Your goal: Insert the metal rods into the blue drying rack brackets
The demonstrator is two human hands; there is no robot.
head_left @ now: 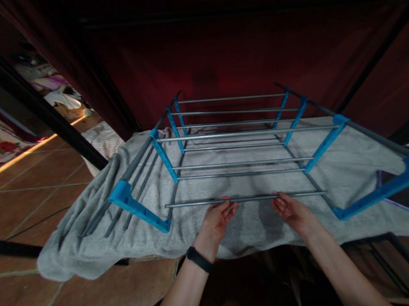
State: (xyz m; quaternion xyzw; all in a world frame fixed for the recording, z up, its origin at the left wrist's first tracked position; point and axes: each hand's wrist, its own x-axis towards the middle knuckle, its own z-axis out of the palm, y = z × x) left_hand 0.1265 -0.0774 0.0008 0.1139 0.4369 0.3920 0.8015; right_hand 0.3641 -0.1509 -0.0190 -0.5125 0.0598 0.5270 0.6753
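A rack of grey metal tubes with blue plastic brackets (pixel 323 147) lies on a grey cloth. Across its near end runs a loose-looking metal rod (pixel 253 198), whose two ends overlap the rack's lower side tubes. My left hand (pixel 218 219), with a black band on the wrist, pinches this rod left of its middle. On the right of the middle, the fingers of my right hand (pixel 291 210) are closed on the same rod. Several more rods cross the frame farther back. Whether the held rod is joined to the brackets, I cannot tell.
Spare tubes (pixel 131 204) lie on the grey cloth (pixel 235 237) at the left. A dark flat device (pixel 396 191) rests under the right bracket. Black frame posts (pixel 58 124) stand at the left, and a dark red panel (pixel 209 60) rises behind.
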